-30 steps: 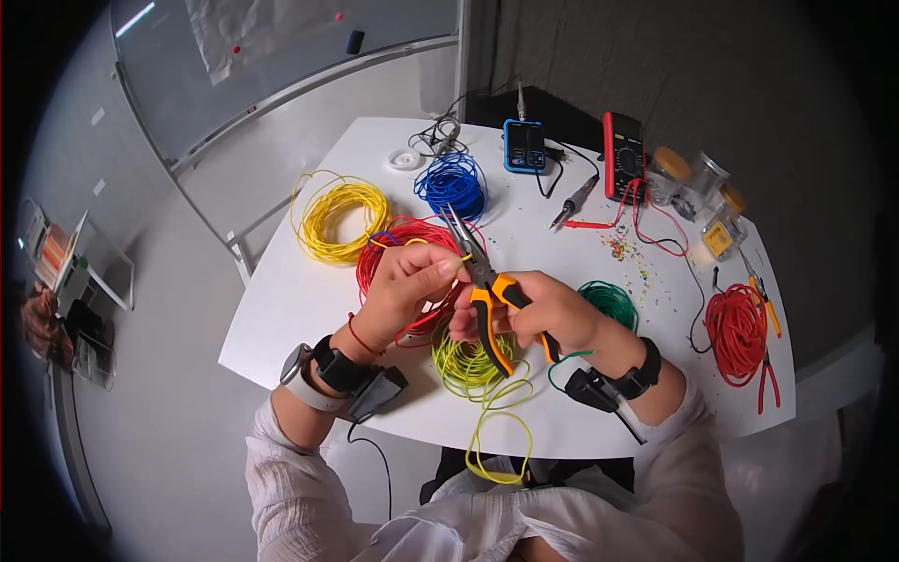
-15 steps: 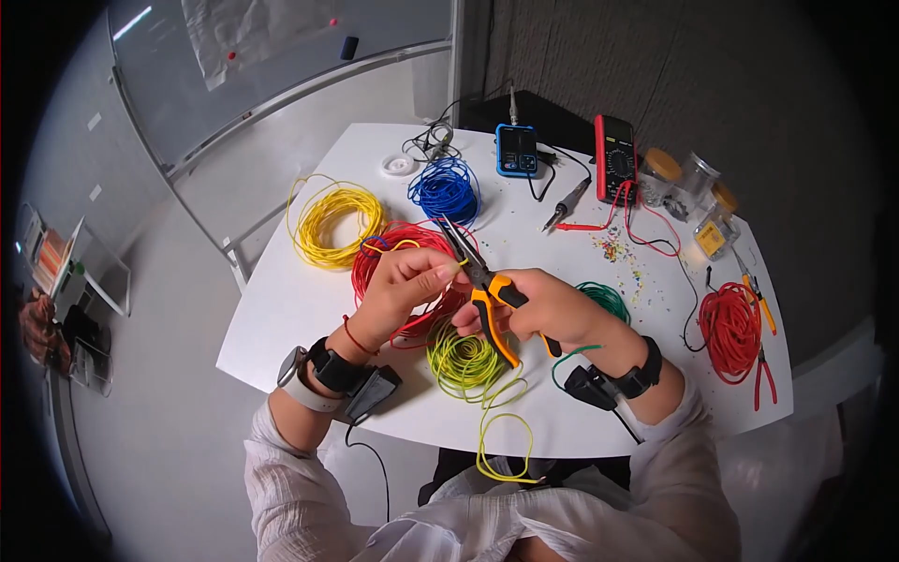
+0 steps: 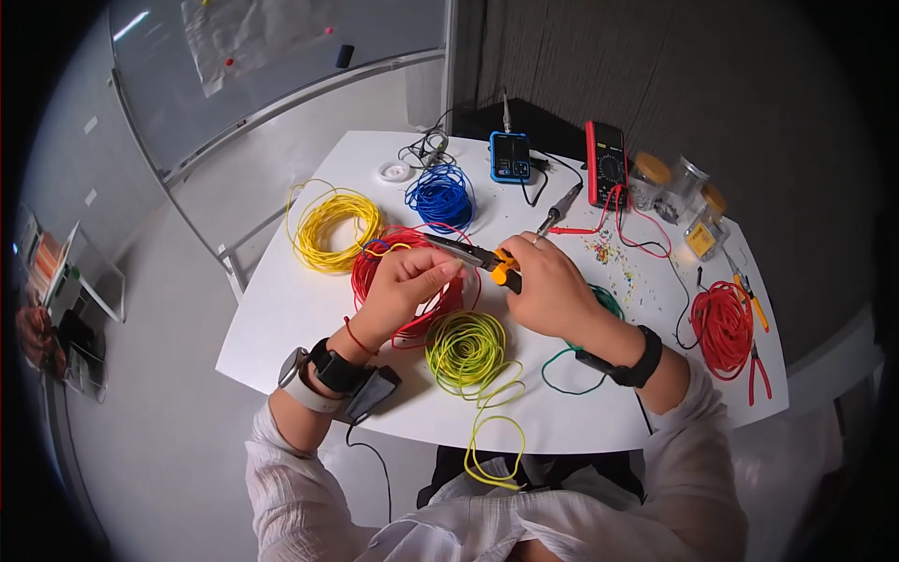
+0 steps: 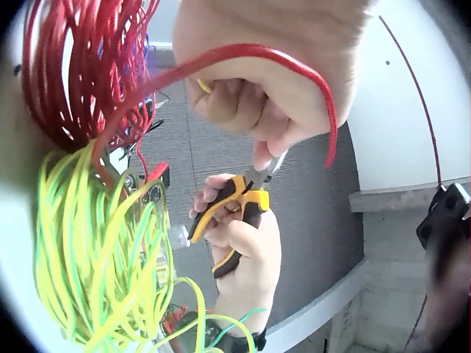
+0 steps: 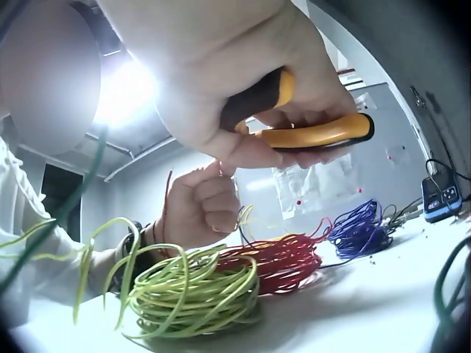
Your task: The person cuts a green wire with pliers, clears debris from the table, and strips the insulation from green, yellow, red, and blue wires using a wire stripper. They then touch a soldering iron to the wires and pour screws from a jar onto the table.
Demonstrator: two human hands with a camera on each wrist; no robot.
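Observation:
In the head view my right hand (image 3: pixel 557 286) grips needle-nose pliers (image 3: pixel 461 248) by their orange and black handles. Their nose points left, just above the fingertips of my left hand (image 3: pixel 403 290). The thumb and forefinger of that hand are pinched together. A short bit of yellow wire (image 4: pixel 204 85) shows at its curled fingers in the left wrist view; the wire's tip is hidden. Below the hands lie a coil of red wire (image 3: pixel 375 281) and a yellow-green coil (image 3: pixel 465 356). From the right wrist view, the plier handles (image 5: pixel 316 134) sit inside the curled right fingers.
Yellow (image 3: pixel 328 234) and blue (image 3: pixel 440 199) wire coils lie at the back left of the table. Behind and right are a blue-cased device (image 3: pixel 510 157), a soldering iron (image 3: pixel 560 208), a red multimeter (image 3: pixel 607 167), jars (image 3: pixel 648 180), wire scraps and another red coil (image 3: pixel 721 328).
My right hand has turned over and risen, swinging the pliers from pointing up and away to pointing left, with their handles now mostly covered. The left hand stays nearly in place.

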